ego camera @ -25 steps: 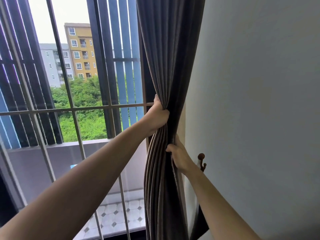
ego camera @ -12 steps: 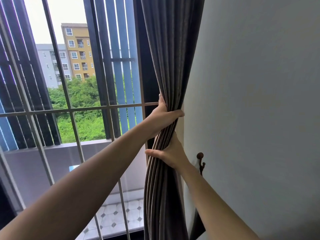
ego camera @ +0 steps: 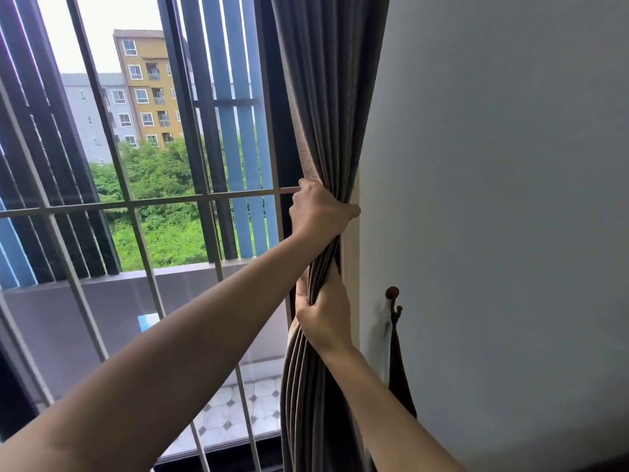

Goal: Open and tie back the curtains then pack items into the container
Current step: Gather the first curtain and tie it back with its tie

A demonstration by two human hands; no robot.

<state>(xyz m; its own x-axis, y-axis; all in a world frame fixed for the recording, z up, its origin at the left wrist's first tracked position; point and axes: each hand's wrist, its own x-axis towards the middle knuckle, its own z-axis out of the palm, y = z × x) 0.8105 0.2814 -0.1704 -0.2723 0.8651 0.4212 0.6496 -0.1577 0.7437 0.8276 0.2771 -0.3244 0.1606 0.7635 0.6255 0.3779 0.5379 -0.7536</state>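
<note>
A grey-brown pleated curtain (ego camera: 328,97) hangs gathered at the right edge of the window, against the wall. My left hand (ego camera: 318,212) grips the bunched folds at mid height, thumb wrapped across the front. Just below it, my right hand (ego camera: 323,311) grips the same bundle, fingers curled round its left side. A dark wooden tie-back hook (ego camera: 393,298) sticks out of the wall to the right of my right hand, with a dark strip of fabric (ego camera: 400,376) hanging from it. No container is in view.
A window with a metal grille (ego camera: 129,202) fills the left side; a balcony with a tiled floor (ego camera: 231,413) lies beyond. The plain white wall (ego camera: 510,199) takes up the right half.
The curtain has been pressed further right toward the wall. My right hand came round from behind the bundle to grip it just under my left hand.
</note>
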